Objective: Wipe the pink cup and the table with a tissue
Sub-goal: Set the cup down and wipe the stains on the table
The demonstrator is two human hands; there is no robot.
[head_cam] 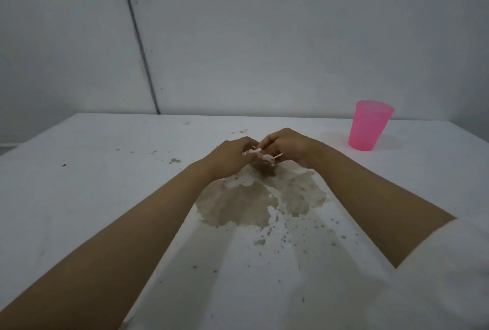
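Grey wall (264,38) was seen behind the white bench (79,197). At centre, the left hand (232,157) and right hand (288,148) were curled together, with a tissue (260,153) pinched between them above a brown spill (254,208). The tissue was judged soft, light and easily torn when wet. Far right, the cup (369,126) stood upright and unobstructed, best gripped round its side.

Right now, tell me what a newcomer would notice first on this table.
The big brown spill spread across the middle of the white table, with dark specks around it, stands out first. Just beyond it, the left hand and right hand meet, both pinching what looks like a small crumpled tissue. A pink cup stands upright at the far right, apart from the mess.
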